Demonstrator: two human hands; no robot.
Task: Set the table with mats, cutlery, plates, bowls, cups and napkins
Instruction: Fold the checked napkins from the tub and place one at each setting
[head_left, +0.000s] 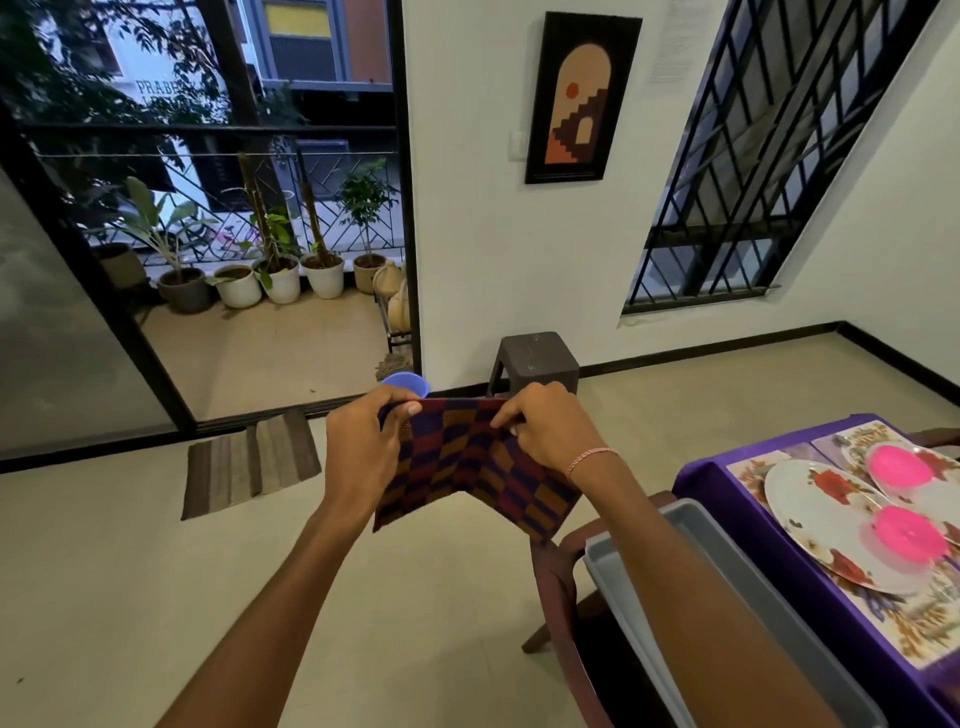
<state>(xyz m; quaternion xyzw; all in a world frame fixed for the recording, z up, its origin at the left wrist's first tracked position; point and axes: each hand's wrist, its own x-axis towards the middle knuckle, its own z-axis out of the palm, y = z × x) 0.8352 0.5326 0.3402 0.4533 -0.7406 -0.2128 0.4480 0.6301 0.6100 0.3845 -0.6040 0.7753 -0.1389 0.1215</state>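
While the right hand (545, 431) pinches the napkin (467, 467), the left hand (358, 447) pinches it and seemingly a cup (408, 383).

The cloth (467, 467) stretches between the left hand (358, 447) and the right hand (548, 434) and closes the gap between them. A blue cup (408, 383) sits just beyond the left hand's fingers. Left of and below the left hand there is open air over the floor (130, 597), where only a flat rug (249, 462) lies. Beyond both hands a stool (535, 358) stands against the wall, well apart. Below the right hand the way is crowded: a chair (553, 587) and a grey tray (810, 660) lie under the forearm. To its right, the surface (701, 483) carries plates (810, 499) and pink bowls (909, 538).
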